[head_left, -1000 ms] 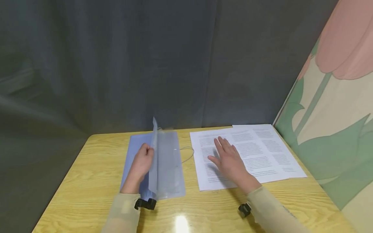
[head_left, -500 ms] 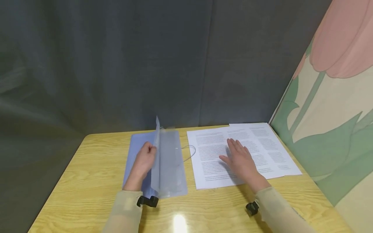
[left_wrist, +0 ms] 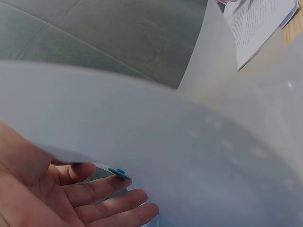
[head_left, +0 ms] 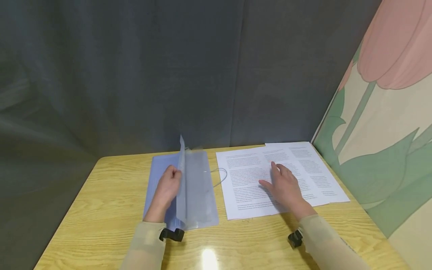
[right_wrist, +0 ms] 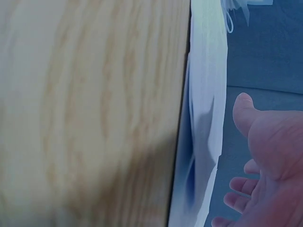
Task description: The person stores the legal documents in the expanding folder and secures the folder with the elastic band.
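My left hand (head_left: 168,184) grips the raised cover of a translucent blue plastic folder (head_left: 199,191), so the cover stands upright while the back part lies flat on the table. A small teal button (left_wrist: 120,173) shows by my left fingertips in the left wrist view. Over the printed sheets (head_left: 243,187) is my right hand (head_left: 286,189), its thumb spread and its fingers slightly bent. The right wrist view shows this hand (right_wrist: 272,161) apart from the layered paper edges (right_wrist: 207,71), holding nothing.
Two overlapping groups of paper (head_left: 305,157) reach toward the table's right edge. A thin elastic loop (head_left: 221,176) sticks out from the folder's right side. Behind the wooden table (head_left: 91,210) hangs a dark curtain (head_left: 189,75); a flower-patterned cloth (head_left: 388,150) borders the right.
My right hand has moved right over the sheets and its fingers have bent a little. My left hand still holds the folder cover upright. The head view has shifted slightly.
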Motion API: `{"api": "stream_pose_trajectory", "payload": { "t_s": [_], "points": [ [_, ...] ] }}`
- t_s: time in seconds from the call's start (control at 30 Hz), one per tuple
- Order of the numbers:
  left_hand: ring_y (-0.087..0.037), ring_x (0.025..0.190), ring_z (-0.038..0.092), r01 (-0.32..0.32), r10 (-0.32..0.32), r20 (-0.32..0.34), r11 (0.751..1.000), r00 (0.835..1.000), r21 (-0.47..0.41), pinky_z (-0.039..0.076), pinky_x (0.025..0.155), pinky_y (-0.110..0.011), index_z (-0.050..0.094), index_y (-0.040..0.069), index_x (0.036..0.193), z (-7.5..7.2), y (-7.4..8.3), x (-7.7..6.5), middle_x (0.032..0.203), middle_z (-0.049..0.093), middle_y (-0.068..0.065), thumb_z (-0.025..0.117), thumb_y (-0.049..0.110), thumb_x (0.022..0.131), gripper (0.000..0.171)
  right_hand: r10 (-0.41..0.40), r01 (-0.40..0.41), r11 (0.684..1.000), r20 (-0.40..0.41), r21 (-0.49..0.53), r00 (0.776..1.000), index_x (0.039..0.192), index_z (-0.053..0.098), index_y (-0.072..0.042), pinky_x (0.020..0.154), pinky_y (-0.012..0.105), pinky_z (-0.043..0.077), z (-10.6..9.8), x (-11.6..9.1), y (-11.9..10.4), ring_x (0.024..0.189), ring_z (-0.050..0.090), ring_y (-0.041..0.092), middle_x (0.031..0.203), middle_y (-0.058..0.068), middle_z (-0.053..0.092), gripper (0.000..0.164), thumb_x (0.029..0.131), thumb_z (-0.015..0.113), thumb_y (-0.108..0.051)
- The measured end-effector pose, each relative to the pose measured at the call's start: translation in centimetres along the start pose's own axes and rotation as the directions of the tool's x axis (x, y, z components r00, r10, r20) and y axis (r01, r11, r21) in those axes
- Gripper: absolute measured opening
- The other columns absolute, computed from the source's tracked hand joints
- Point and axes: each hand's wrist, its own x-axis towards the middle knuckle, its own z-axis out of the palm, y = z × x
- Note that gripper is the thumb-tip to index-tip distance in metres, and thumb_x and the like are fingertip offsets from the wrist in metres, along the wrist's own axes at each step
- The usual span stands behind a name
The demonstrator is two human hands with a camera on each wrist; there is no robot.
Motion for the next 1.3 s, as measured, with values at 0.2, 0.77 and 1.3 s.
{"api": "stream_pose_trajectory", "payload": {
  "t_s": [0.2, 0.77, 1.3],
  "points": [
    [-0.024, 0.072, 0.040, 0.006, -0.006, -0.006, 1.000, 1.000, -0.001, 0.036, 0.066, -0.040, 0.042, 0.009, 0.097, -0.1, -0.1, -0.1, 0.085, 0.041, -0.008, 0.042, 0.018, 0.116, 0.021, 0.062, -0.062, 0.998, 0.039, -0.018, 0.997, 0.166, 0.029, 0.012, 0.114, 0.074, 0.035, 0.7, 0.3, 0.3, 0.144, 0.039, 0.059, 0.156, 0.040, 0.040, 0.099, 0.104, 0.074, -0.050],
    [-0.023, 0.068, 0.036, 0.001, -0.001, 0.003, 1.000, 1.000, -0.018, 0.034, 0.064, -0.039, 0.041, 0.010, 0.096, 0.0, 0.0, -0.2, 0.084, 0.040, -0.008, 0.041, 0.020, 0.116, 0.022, 0.111, -0.109, 0.993, 0.052, -0.046, 0.992, 0.159, 0.040, 0.014, 0.109, 0.074, 0.036, 1.1, 1.0, 0.7, 0.133, 0.044, 0.056, 0.147, 0.039, 0.045, 0.096, 0.102, 0.075, -0.055],
    [-0.023, 0.069, 0.039, 0.004, -0.004, -0.010, 1.000, 1.000, 0.000, 0.035, 0.064, -0.039, 0.043, 0.010, 0.094, 0.0, -0.2, 0.0, 0.084, 0.042, -0.008, 0.043, 0.018, 0.113, 0.021, 0.170, -0.165, 0.985, 0.126, -0.050, 0.977, 0.144, 0.049, 0.019, 0.109, 0.074, 0.038, 0.5, 1.9, -0.4, 0.131, 0.044, 0.057, 0.142, 0.041, 0.045, 0.084, 0.100, 0.081, -0.045]
  ]
}}
